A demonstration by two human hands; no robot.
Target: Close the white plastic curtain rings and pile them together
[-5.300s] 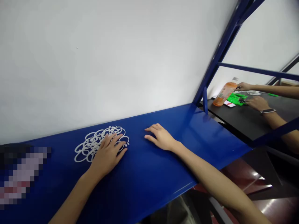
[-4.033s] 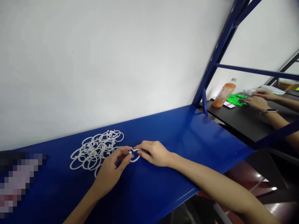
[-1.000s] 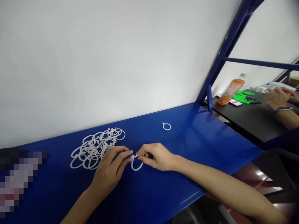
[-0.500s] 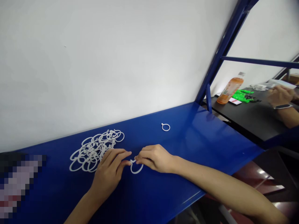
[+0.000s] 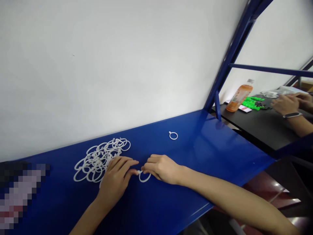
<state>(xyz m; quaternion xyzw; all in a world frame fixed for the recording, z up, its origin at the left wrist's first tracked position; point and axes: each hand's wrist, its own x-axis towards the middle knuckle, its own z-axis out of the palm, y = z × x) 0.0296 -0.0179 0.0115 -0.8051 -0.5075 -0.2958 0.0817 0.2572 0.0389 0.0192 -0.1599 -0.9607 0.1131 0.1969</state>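
Head view: two bare hands meet over a blue counter.
Ring in hand: one white ring sits between the fingertips, low and near the counter's middle; fingers cover its upper arc, so whether its loop is complete cannot be told.
Right grip: the right hand pinches this ring at its 12 o'clock side.
Left grip: the left hand stands loosely spread, thumb tip by the ring's knob at 11 o'clock, forefinger clear.
Lone ring: a single ring lies apart at 1 o'clock from the hands, apparently finished with.
Pile: tangled rings at 10 o'clock, too overlapped to count; most are here, so progress looks early.
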